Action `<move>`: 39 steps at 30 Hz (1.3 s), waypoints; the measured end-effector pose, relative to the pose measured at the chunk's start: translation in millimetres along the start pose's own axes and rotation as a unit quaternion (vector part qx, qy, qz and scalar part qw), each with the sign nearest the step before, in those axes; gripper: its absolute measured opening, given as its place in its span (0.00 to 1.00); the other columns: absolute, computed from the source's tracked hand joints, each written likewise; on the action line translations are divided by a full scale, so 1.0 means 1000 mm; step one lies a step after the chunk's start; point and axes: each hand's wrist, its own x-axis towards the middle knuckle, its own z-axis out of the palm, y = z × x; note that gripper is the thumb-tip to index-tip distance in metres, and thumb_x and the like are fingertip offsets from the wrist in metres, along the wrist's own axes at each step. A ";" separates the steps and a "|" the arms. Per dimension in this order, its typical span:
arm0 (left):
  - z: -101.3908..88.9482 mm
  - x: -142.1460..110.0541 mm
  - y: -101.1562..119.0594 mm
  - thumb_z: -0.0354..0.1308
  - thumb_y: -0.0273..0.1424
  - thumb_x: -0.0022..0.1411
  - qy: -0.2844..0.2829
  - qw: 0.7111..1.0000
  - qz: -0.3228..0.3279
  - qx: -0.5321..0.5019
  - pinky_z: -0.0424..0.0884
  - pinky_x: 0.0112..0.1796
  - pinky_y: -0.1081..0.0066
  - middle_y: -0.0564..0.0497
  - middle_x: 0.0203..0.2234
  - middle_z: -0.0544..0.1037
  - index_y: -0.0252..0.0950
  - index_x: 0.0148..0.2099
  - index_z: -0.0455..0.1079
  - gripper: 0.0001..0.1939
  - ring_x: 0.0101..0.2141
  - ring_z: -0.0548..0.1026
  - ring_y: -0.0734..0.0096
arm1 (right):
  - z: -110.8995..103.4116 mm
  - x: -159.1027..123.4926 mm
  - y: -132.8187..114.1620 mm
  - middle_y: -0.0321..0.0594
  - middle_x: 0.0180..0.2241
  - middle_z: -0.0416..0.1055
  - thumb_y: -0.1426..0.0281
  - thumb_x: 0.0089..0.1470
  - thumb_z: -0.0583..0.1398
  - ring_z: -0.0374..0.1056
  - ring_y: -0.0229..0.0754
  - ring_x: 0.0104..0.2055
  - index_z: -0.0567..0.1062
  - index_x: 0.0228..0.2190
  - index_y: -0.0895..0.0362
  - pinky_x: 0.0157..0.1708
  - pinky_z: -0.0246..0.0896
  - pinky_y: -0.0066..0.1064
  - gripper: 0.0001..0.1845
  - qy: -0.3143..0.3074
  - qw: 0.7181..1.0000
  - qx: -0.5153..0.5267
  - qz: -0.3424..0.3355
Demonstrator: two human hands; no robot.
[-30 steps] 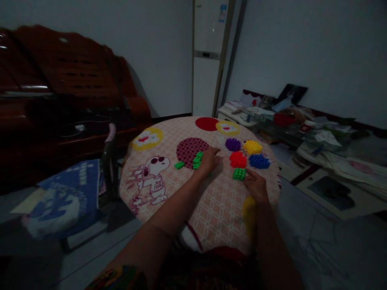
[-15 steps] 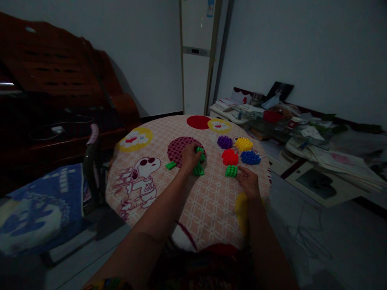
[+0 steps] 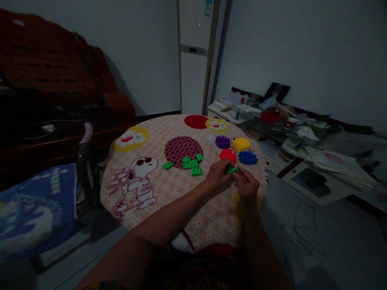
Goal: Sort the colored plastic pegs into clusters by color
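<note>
Green pieces (image 3: 190, 164) lie loose toward the left of the cloth-covered desk (image 3: 208, 213) — the left hand (image 3: 218, 174) has just come across from them, its fingers now narrowed on a green block (image 3: 232, 170) just in front of the red cluster (image 3: 227, 156). From the other side the right hand (image 3: 246, 183) pinches that same block, so both hands now work together — how much of it their fingers hide, I cannot tell.
</note>
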 end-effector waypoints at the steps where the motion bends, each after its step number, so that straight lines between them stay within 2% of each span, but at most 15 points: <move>1: 0.001 -0.001 0.000 0.65 0.27 0.56 -0.003 1.000 0.007 -0.004 0.68 0.36 0.73 0.53 0.32 0.77 0.35 0.41 0.73 0.09 0.32 0.72 0.73 | 0.001 -0.001 -0.002 0.48 0.39 0.80 0.55 0.47 0.69 0.76 0.44 0.33 0.82 0.46 0.60 0.28 0.71 0.31 0.29 -0.001 1.000 -0.003 -0.003; 3: 0.003 -0.002 -0.002 0.64 0.26 0.57 -0.012 1.000 0.020 -0.015 0.69 0.37 0.73 0.52 0.33 0.76 0.35 0.42 0.72 0.10 0.32 0.72 0.73 | 0.003 -0.003 -0.005 0.48 0.39 0.80 0.55 0.47 0.69 0.76 0.44 0.32 0.81 0.48 0.61 0.29 0.72 0.32 0.30 -0.002 1.000 0.000 0.000; 6: 0.007 -0.003 -0.001 0.62 0.27 0.58 -0.038 0.998 0.043 -0.035 0.70 0.37 0.73 0.51 0.34 0.77 0.34 0.44 0.72 0.10 0.34 0.74 0.72 | 0.002 -0.003 -0.004 0.46 0.32 0.81 0.56 0.48 0.68 0.74 0.42 0.27 0.81 0.48 0.63 0.28 0.72 0.32 0.30 0.005 1.000 0.003 0.004; 9: 0.004 -0.001 0.000 0.61 0.25 0.58 -0.039 0.996 0.055 -0.051 0.72 0.38 0.73 0.50 0.36 0.79 0.35 0.44 0.73 0.10 0.35 0.75 0.71 | -0.002 -0.001 0.000 0.43 0.28 0.79 0.56 0.50 0.67 0.72 0.42 0.24 0.81 0.47 0.64 0.27 0.71 0.33 0.28 0.035 0.999 -0.013 -0.002; 12: -0.010 0.005 -0.003 0.57 0.23 0.59 0.028 0.998 0.022 -0.061 0.73 0.39 0.73 0.49 0.37 0.80 0.35 0.43 0.73 0.10 0.37 0.77 0.71 | -0.008 0.005 0.007 0.46 0.30 0.80 0.57 0.49 0.67 0.73 0.43 0.26 0.81 0.44 0.64 0.29 0.72 0.36 0.27 0.089 0.994 -0.056 -0.024; 15: -0.030 0.014 -0.016 0.55 0.23 0.60 0.115 0.991 -0.034 -0.058 0.73 0.39 0.73 0.49 0.36 0.80 0.34 0.43 0.73 0.10 0.35 0.77 0.72 | -0.011 0.013 0.015 0.50 0.35 0.80 0.57 0.51 0.64 0.75 0.47 0.31 0.82 0.40 0.62 0.36 0.72 0.39 0.22 0.122 0.978 -0.155 -0.071; 17: -0.039 0.018 -0.029 0.55 0.21 0.59 0.133 0.987 -0.076 -0.055 0.73 0.38 0.73 0.50 0.34 0.80 0.34 0.43 0.74 0.11 0.34 0.77 0.73 | -0.011 0.018 0.019 0.51 0.36 0.80 0.57 0.53 0.61 0.74 0.48 0.33 0.82 0.38 0.60 0.39 0.71 0.41 0.20 0.124 0.962 -0.226 -0.091; 19: -0.038 0.019 -0.041 0.56 0.19 0.55 0.098 0.987 -0.118 -0.051 0.73 0.37 0.74 0.50 0.33 0.80 0.33 0.42 0.74 0.13 0.32 0.77 0.73 | -0.008 0.021 0.023 0.52 0.35 0.79 0.58 0.55 0.58 0.74 0.50 0.34 0.81 0.37 0.60 0.40 0.69 0.42 0.19 0.112 0.949 -0.279 -0.097; 21: -0.029 0.016 -0.048 0.57 0.17 0.51 0.042 0.988 -0.141 -0.044 0.72 0.36 0.74 0.50 0.32 0.80 0.33 0.41 0.75 0.14 0.32 0.77 0.73 | -0.004 0.023 0.026 0.53 0.36 0.79 0.59 0.55 0.56 0.74 0.51 0.36 0.81 0.36 0.59 0.42 0.69 0.42 0.19 0.085 0.942 -0.310 -0.096; 25: 0.000 0.005 -0.051 0.57 0.16 0.47 -0.011 0.991 -0.125 -0.045 0.69 0.34 0.76 0.51 0.31 0.79 0.31 0.40 0.76 0.17 0.31 0.75 0.73 | -0.003 0.021 0.033 0.54 0.39 0.80 0.61 0.54 0.57 0.75 0.51 0.39 0.81 0.42 0.60 0.44 0.70 0.42 0.21 0.036 0.951 -0.297 -0.079; 28: 0.011 0.000 -0.048 0.56 0.18 0.47 -0.040 0.992 -0.108 -0.044 0.67 0.32 0.75 0.52 0.29 0.78 0.31 0.41 0.77 0.17 0.29 0.73 0.73 | -0.009 0.020 0.036 0.55 0.43 0.79 0.60 0.49 0.61 0.77 0.50 0.38 0.79 0.49 0.63 0.42 0.72 0.41 0.28 -0.018 0.967 -0.250 -0.048; 32: 0.011 0.000 -0.047 0.56 0.19 0.45 -0.064 0.993 -0.097 -0.013 0.66 0.32 0.74 0.52 0.29 0.77 0.32 0.43 0.78 0.20 0.29 0.72 0.72 | -0.020 0.025 0.038 0.54 0.46 0.77 0.65 0.42 0.63 0.76 0.50 0.37 0.76 0.54 0.63 0.39 0.73 0.40 0.35 -0.100 0.965 -0.239 -0.023; 36: 0.008 0.002 -0.046 0.56 0.19 0.45 -0.077 0.992 -0.097 0.004 0.65 0.31 0.75 0.52 0.29 0.77 0.32 0.44 0.78 0.22 0.29 0.72 0.72 | -0.023 0.034 0.039 0.50 0.44 0.78 0.68 0.38 0.63 0.74 0.48 0.36 0.78 0.51 0.60 0.41 0.72 0.41 0.33 -0.112 0.950 -0.287 -0.049; 39: 0.007 0.003 -0.045 0.56 0.19 0.45 -0.076 0.993 -0.093 0.007 0.66 0.31 0.75 0.52 0.30 0.78 0.32 0.44 0.78 0.22 0.30 0.73 0.71 | -0.021 0.037 0.042 0.48 0.42 0.78 0.67 0.39 0.64 0.72 0.46 0.33 0.79 0.49 0.59 0.39 0.71 0.39 0.32 -0.102 0.956 -0.271 -0.038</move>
